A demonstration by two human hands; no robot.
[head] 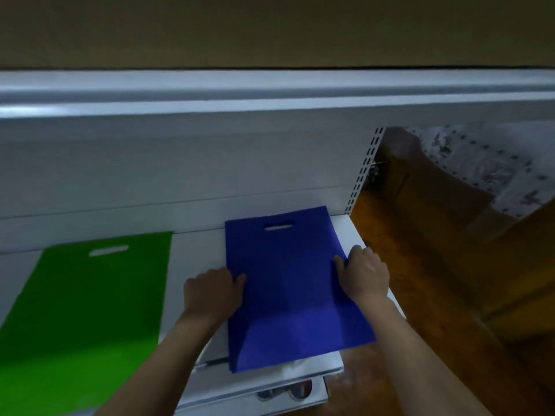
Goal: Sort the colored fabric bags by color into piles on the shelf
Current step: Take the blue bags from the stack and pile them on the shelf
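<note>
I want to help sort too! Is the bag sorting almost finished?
Looks well along. A green bag already lies flat on the white shelf. Both hands, left and right, hold the blue bag by its side edges at the shelf's right end. No unsorted bags are in view, so I cannot tell what is left.

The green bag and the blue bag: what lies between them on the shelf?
In the head view, only a bare strip of white shelf separates the green bag from the blue bag.

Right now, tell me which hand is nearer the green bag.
Left. The left hand grips the blue bag's left edge, on the side toward the green bag but not touching it. The right hand grips the blue bag's far right edge.
</note>
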